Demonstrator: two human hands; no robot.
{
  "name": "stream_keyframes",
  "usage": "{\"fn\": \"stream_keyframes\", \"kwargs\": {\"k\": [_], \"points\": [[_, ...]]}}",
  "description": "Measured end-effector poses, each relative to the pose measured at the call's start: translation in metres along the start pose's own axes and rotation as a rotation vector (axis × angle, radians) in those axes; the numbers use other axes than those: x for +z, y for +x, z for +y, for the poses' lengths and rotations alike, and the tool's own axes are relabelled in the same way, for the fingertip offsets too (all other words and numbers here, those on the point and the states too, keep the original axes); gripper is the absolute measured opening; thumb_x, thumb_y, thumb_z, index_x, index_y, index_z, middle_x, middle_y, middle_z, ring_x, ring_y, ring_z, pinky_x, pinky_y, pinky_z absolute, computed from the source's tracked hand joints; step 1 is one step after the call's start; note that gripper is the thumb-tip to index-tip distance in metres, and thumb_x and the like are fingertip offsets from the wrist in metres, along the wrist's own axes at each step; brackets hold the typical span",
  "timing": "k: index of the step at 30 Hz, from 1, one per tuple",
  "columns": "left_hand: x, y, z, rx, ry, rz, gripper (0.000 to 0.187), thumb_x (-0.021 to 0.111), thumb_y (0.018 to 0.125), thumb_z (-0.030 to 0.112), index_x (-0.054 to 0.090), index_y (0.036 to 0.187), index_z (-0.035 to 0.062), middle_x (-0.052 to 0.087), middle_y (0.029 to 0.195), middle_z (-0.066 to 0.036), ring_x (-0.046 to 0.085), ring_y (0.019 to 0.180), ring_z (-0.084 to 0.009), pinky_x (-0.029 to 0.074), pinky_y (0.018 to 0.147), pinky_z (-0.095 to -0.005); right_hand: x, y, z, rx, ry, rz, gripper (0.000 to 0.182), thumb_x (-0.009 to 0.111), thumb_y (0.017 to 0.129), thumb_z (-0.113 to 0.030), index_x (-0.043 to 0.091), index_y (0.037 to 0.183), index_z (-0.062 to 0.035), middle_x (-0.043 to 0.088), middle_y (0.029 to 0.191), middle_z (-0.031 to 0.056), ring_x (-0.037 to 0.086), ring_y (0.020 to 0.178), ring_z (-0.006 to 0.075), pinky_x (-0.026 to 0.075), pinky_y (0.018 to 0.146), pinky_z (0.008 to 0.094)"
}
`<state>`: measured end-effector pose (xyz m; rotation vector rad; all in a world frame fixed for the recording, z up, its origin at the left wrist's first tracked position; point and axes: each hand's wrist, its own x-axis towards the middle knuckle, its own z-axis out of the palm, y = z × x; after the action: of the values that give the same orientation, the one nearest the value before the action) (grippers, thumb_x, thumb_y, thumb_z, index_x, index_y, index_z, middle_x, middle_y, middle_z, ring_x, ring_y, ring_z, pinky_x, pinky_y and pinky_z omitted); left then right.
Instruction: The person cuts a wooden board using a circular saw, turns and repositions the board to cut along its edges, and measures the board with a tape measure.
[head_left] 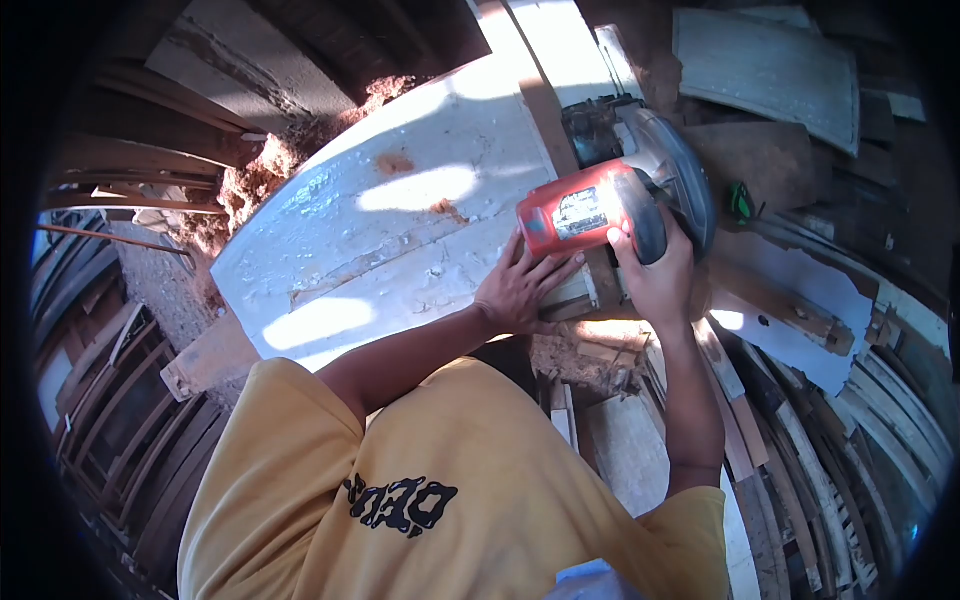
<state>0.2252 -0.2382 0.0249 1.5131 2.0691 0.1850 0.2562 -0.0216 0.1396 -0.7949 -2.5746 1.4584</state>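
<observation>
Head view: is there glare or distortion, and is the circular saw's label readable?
Head view: sunlight bleaches patches of the white tabletop; head view again: wood strips near the black rim look curved; same view: the label on the circular saw is too small to read.

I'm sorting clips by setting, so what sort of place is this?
Probably a woodworking shop or timber shed: the right hand holds a red power tool, apparently a circular saw; heaped shavings or sawdust lie beside the white work surface, and wooden boards crowd both sides.
</observation>
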Motion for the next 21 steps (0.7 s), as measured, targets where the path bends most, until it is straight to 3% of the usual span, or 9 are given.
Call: {"fn": "stream_keyframes", "kwargs": {"k": [5, 8, 13, 16, 21], "points": [[-0.001, 0.0, 0.001, -0.007, 0.008, -0.021, 0.132, 0.068, 0.07, 0.086, 0.01, 0.171, 0.0236, 0.026, 0.172, -0.004, 0.022, 0.16, -0.0308, 0.003, 0.129, -0.0656, 0.006, 0.012, -0.006, -0.047, 0.017, 0.018, 0.018, 0.074, 0.089, -0.009, 0.065, 0.102, 0.0, 0.07, 0.083, 0.0131, 0.071, 0.077, 0.0256, 0.054, 0.076, 0.0388], [0.002, -0.001, 0.0, -0.009, -0.009, 0.019, 0.133, 0.074, 0.067, 0.082, 0.014, 0.171, 0.025, 0.022, 0.174, -0.005, 0.026, 0.158, -0.035, 0.01, 0.128, -0.0637, 0.008, 0.017, -0.01, -0.035, 0.005, 0.016, 0.017, 0.073, 0.088, -0.007, 0.065, 0.101, -0.0003, 0.07, 0.084, 0.0124, 0.071, 0.079, 0.0247, 0.054, 0.077, 0.0384], [0.003, 0.0, -0.001, 0.012, -0.014, 0.012, 0.134, 0.07, 0.07, 0.084, 0.007, 0.171, 0.0228, 0.012, 0.177, -0.006, 0.014, 0.162, -0.0354, 0.005, 0.13, -0.0637, 0.013, 0.028, -0.021, -0.004, 0.003, 0.03, 0.02, 0.074, 0.088, -0.006, 0.067, 0.105, 0.0002, 0.07, 0.087, 0.0141, 0.068, 0.078, 0.0239, 0.054, 0.077, 0.0376], [-0.002, 0.0, -0.002, 0.016, -0.06, 0.04, 0.132, 0.074, 0.068, 0.081, 0.012, 0.171, 0.0249, 0.012, 0.177, -0.005, 0.008, 0.163, -0.0351, 0.002, 0.13, -0.0634, 0.017, 0.037, -0.021, -0.05, -0.026, 0.069, 0.023, 0.075, 0.088, -0.007, 0.068, 0.108, 0.0008, 0.07, 0.086, 0.014, 0.067, 0.076, 0.0245, 0.053, 0.076, 0.0382], [-0.001, 0.001, -0.003, 0.022, -0.09, 0.048, 0.135, 0.074, 0.066, 0.083, 0.012, 0.171, 0.0242, 0.011, 0.177, -0.005, 0.006, 0.163, -0.0355, 0.002, 0.13, -0.0636, 0.021, 0.05, -0.015, -0.033, -0.011, 0.024, 0.024, 0.078, 0.087, -0.007, 0.067, 0.107, 0.0012, 0.07, 0.085, 0.0139, 0.068, 0.077, 0.0263, 0.053, 0.076, 0.0392]]}}
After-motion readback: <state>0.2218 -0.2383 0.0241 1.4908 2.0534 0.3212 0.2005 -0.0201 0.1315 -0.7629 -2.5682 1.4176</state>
